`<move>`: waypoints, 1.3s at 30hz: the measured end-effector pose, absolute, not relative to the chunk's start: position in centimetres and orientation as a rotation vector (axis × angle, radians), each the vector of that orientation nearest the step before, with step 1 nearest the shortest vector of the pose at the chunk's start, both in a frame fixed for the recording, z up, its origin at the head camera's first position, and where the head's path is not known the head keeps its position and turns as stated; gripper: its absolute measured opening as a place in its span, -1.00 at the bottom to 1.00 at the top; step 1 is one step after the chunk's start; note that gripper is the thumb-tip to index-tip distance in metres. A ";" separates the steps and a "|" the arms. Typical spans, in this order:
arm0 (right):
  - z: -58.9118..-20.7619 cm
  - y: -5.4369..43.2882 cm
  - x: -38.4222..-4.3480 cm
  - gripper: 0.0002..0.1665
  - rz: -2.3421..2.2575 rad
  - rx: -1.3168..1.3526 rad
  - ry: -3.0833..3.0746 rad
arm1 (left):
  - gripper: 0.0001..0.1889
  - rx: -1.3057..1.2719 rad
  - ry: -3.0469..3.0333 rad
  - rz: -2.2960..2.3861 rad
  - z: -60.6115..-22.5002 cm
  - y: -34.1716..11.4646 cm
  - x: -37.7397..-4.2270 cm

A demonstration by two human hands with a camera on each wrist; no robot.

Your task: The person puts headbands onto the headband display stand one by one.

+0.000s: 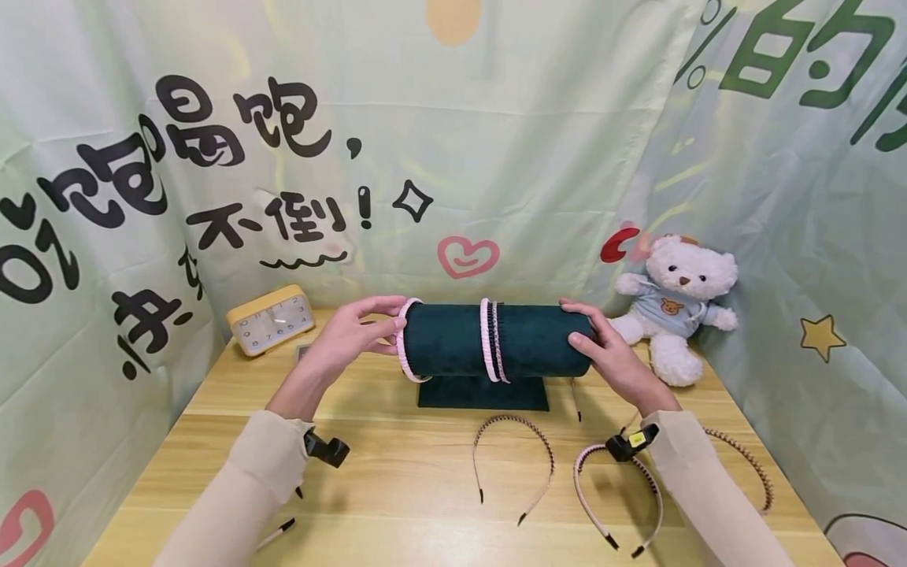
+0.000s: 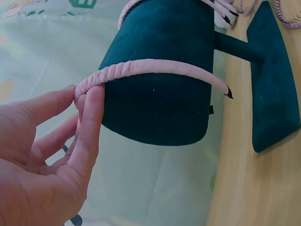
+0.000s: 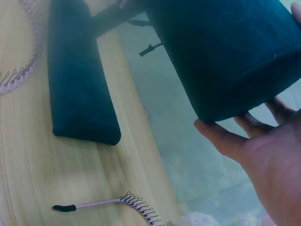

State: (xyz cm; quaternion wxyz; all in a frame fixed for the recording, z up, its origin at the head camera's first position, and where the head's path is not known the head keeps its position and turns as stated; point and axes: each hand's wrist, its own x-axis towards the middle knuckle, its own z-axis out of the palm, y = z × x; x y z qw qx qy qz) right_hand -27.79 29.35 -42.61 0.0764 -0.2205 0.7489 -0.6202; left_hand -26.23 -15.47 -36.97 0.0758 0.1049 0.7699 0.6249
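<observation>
A dark green velvet headband stand (image 1: 453, 342) with a horizontal roll stands on the wooden table. At the roll's left end, my left hand (image 1: 361, 327) pinches a pale pink headband (image 2: 141, 67) between thumb and fingers. That headband arches over the roll, and one black tip (image 2: 229, 93) shows past its side. My right hand (image 1: 616, 354) holds the roll's right end, thumb in front and fingers round the edge. Midway along the roll sit a pink headband (image 1: 486, 339) and, beside it, a thin patterned one (image 1: 498, 346).
Loose headbands lie in front: a thin one (image 1: 516, 419), a pink one (image 1: 579, 472) under the right wrist, and a braided one (image 1: 754, 457) farther right. Headband tips (image 1: 283, 526) show near the left sleeve. Behind are a yellow clock (image 1: 272, 321) and a white teddy bear (image 1: 673, 315).
</observation>
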 end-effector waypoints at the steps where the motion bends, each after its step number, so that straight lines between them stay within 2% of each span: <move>1: -42.6 29.4 -27.8 -0.38 -1.855 -0.659 2.248 | -0.46 0.313 2.304 1.880 -36.9 -15.3 -26.2; 12: -42.7 29.4 -27.9 -0.37 -1.852 -0.665 2.257 | -0.47 0.362 2.425 1.775 -37.6 -15.4 -26.4; 21: -42.6 29.4 -27.8 -0.38 -1.836 -0.652 2.274 | -0.48 0.762 2.595 1.584 -39.2 -17.2 -26.9; 25: -42.7 29.4 -27.9 -0.38 -1.856 -0.656 2.252 | -0.48 0.863 2.547 1.600 -39.9 -17.4 -27.2; 39: -42.7 29.3 -27.8 -0.39 -1.848 -0.673 2.270 | -0.50 0.920 2.523 1.638 -40.5 -16.7 -28.0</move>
